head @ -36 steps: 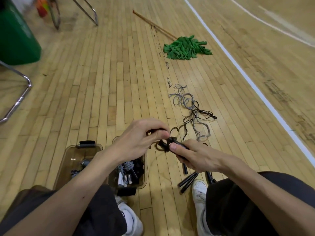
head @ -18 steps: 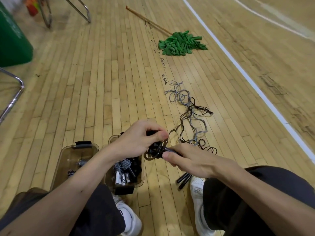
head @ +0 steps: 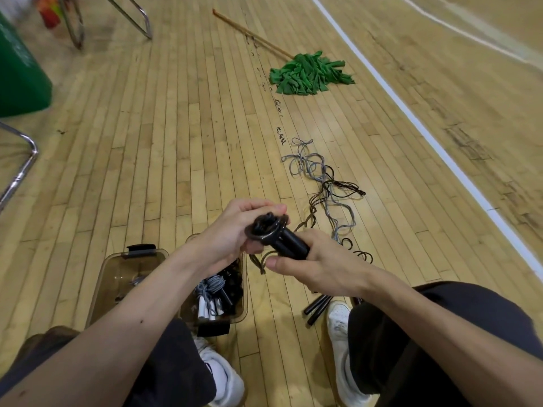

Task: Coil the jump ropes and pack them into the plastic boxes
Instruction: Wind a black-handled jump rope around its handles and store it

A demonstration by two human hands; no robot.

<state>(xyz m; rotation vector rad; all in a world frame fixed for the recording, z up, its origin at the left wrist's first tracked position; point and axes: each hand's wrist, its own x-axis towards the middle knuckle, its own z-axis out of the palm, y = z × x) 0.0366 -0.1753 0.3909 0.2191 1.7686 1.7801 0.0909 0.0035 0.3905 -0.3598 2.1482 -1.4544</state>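
Right hand [head: 317, 268] grip is wrapping the black handles [head: 291, 245]. Left hand [head: 232, 230] is pinching the cord coil [head: 264, 226] at their tip. The loop, slack half a second ago, is now sitting cinched. The bundle is hovering near the plastic boxes [head: 123, 274]. Packing is probably coming next.

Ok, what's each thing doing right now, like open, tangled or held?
Black rope: wound round its handles, held up.
Left hand: pinches the coil.
Right hand: grips the handles.
Floor ropes: loose, tangled.
Fuller box: open, coiled ropes inside.
Emptier box: open, few bits inside.
Mop: lying flat.
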